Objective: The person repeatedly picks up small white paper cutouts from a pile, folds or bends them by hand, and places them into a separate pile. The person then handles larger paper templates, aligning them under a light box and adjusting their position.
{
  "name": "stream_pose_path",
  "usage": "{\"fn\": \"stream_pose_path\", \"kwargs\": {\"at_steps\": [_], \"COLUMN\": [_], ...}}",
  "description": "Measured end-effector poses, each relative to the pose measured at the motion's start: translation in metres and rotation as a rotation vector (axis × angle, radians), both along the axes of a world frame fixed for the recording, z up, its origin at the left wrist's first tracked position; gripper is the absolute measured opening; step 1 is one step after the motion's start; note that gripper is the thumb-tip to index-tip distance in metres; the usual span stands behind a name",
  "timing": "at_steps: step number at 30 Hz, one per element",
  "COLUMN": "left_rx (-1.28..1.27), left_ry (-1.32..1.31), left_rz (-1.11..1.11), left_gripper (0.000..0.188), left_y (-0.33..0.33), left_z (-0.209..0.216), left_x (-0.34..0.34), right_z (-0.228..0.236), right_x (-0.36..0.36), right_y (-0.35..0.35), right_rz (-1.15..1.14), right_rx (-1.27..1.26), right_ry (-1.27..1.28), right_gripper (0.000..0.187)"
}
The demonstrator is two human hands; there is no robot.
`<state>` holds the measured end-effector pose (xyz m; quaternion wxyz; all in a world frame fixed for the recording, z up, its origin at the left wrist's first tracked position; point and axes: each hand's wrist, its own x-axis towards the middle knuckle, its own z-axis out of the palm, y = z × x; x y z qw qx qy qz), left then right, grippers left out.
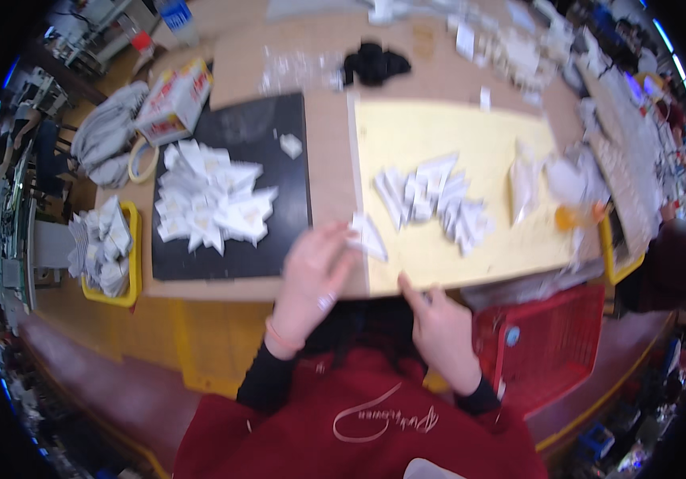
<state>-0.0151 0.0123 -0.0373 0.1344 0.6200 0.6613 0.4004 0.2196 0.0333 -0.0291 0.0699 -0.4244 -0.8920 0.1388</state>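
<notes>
My left hand [313, 275] holds a small white folded paper piece [368, 237] by its edge, at the near edge of the yellow mat [454, 136]. My right hand [437, 327] hovers just off the table's near edge, fingers loosely curled, index finger pointing at the mat; it holds nothing that I can see. A loose heap of white folded pieces [434, 199] lies on the yellow mat. A larger heap of similar white pieces [211, 199] lies on the black mat [279, 136] to the left.
A yellow tray [130, 263] with grey-white pieces sits at the left edge. A cardboard box [173, 100], a tape roll [142, 160] and grey cloth [107, 132] are at the back left. A red basket [550, 335] stands below right. Another person [670, 267] is at far right.
</notes>
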Motion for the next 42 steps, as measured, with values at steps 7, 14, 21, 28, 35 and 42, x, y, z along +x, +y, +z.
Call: {"fn": "stream_pose_path", "kwargs": {"at_steps": [7, 14, 21, 28, 35, 42], "left_rx": [-0.164, -0.257, -0.404, -0.382, -0.199, -0.136], "left_ry": [0.172, -0.203, -0.495, -0.769, -0.727, -0.747], "left_rz": [-0.157, -0.395, -0.515, -0.471, -0.416, -0.396], "left_gripper": [0.049, 0.042, 0.036, 0.034, 0.021, 0.017], "left_y": [0.02, 0.023, 0.002, -0.003, -0.007, -0.009], "left_z": [-0.008, 0.002, 0.024, 0.014, 0.018, 0.025], "left_x": [0.012, 0.006, 0.016, 0.039, 0.058, 0.052], "right_z": [0.022, 0.011, 0.011, 0.012, 0.013, 0.022], "right_x": [0.018, 0.005, -0.009, -0.01, -0.016, -0.022], "right_y": [0.006, 0.019, 0.023, 0.013, 0.01, 0.012], "right_rz": [-0.064, -0.235, -0.103, -0.364, -0.376, -0.376], "right_rx": [-0.408, -0.532, -0.425, -0.394, -0.306, -0.323], "right_ry": [0.342, 0.577, 0.679, 1.035, 1.215, 1.221], "right_gripper": [0.031, 0.023, 0.018, 0.012, 0.019, 0.02]}}
